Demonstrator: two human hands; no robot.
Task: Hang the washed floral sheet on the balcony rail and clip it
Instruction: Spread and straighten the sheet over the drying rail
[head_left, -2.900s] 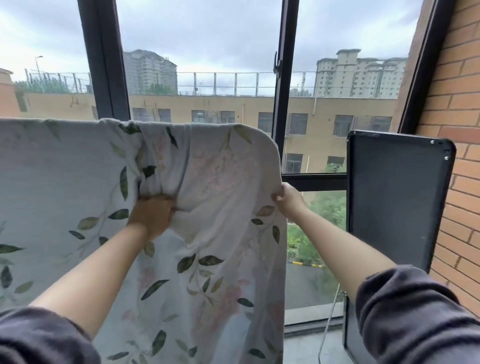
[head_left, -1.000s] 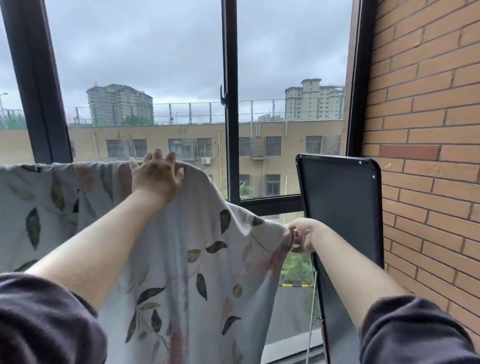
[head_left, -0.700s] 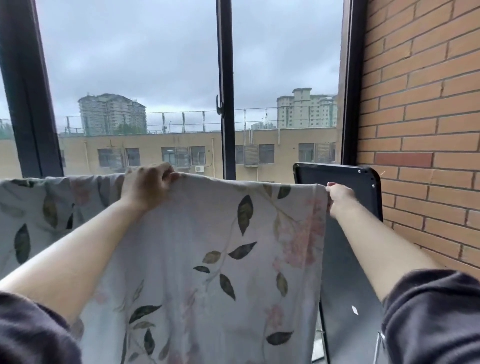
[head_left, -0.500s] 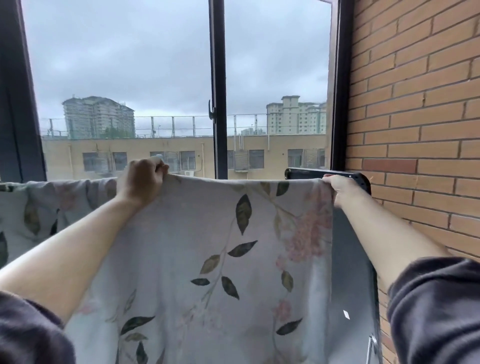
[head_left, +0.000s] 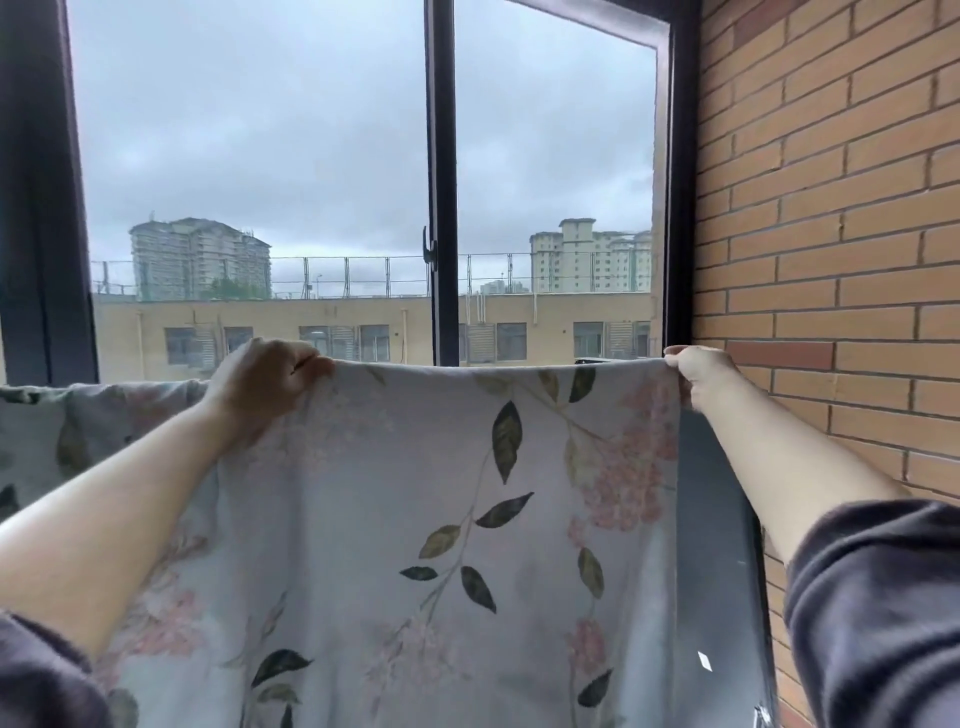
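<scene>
We hold the floral sheet (head_left: 415, 519) by its top edge with both hands: left hand (head_left: 270, 376) clenched around a bunched fold, right hand (head_left: 698, 374) pinching the right corner just in front of the dark panel (head_left: 711, 571) beside the brick wall (head_left: 831, 260). The edge runs taut between the 2 grips before the window frame (head_left: 440, 182), while the part further left lies draped lower, presumably over the hidden rail. Judged status: spreading partly done; this section not yet laid down, 0 clips in view, clipping remains.

No legible text or labels anywhere.
</scene>
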